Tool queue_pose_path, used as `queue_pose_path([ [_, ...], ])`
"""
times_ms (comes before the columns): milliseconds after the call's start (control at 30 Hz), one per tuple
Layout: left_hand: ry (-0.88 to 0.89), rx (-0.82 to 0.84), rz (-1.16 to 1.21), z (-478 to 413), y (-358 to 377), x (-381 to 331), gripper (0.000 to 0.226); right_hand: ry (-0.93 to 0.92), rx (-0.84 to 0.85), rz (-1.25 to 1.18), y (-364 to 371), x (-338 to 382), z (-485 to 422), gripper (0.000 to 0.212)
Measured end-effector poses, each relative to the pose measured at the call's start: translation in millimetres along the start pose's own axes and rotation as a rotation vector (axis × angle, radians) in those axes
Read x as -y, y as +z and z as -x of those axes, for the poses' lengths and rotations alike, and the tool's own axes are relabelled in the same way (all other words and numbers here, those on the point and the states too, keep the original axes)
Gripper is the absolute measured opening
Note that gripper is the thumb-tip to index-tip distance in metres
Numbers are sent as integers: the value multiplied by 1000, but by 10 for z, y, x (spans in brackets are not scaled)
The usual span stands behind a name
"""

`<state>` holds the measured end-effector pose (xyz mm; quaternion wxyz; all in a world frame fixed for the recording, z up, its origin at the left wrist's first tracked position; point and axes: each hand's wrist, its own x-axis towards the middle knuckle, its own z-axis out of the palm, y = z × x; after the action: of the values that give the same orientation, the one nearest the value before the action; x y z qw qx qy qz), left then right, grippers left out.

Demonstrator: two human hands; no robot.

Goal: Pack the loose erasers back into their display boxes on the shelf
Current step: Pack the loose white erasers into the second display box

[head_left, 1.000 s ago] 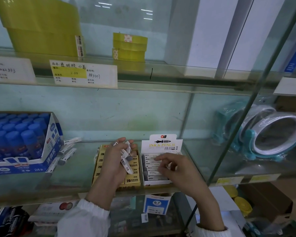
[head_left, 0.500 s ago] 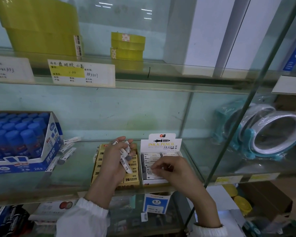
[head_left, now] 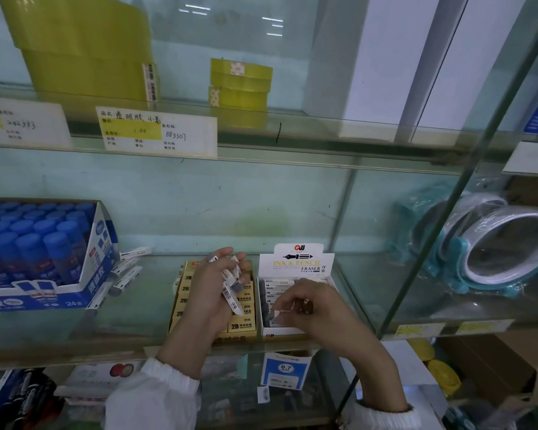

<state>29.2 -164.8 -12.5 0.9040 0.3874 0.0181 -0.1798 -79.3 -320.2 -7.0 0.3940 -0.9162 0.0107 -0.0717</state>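
Observation:
A white "Ink & Pencil Eraser" display box (head_left: 297, 262) stands on the glass shelf (head_left: 137, 308), with rows of white-and-grey erasers inside. My right hand (head_left: 317, 305) is over its front part, fingertips pinching one eraser (head_left: 281, 315) down among the rows. My left hand (head_left: 210, 293) hovers over the yellow 2B eraser box (head_left: 246, 324) to the left, shut on a bunch of loose erasers (head_left: 232, 282). More loose erasers (head_left: 123, 273) lie on the shelf beside the blue box.
A blue box of glue sticks (head_left: 44, 259) fills the shelf's left. Wrapped teal mirrors (head_left: 494, 243) sit right, behind a slanted glass edge (head_left: 448, 212). Yellow tape rolls (head_left: 239, 85) and price labels (head_left: 157, 131) are on the shelf above. Lead boxes (head_left: 284, 369) lie below.
My right hand has drawn back toward the box's front edge and lowered its fingertips onto an eraser in the rows. My left hand has stayed in place with its bunch.

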Motion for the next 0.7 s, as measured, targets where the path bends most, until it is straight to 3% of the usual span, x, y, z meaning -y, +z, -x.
queue_pose_path([
  [100,-2,4,-4,1,-5,0,29,-32,-77,39,6,11,-10,20],
  [233,-1,2,-1,-6,-6,2,29,-49,3,58,4,20,13,16],
  [533,-18,-18,10,-20,-14,1,29,36,13,50,-16,36,47,22],
  [700,-47,-20,40,-21,-30,-13,19,30,-181,15,-17,96,5,13],
])
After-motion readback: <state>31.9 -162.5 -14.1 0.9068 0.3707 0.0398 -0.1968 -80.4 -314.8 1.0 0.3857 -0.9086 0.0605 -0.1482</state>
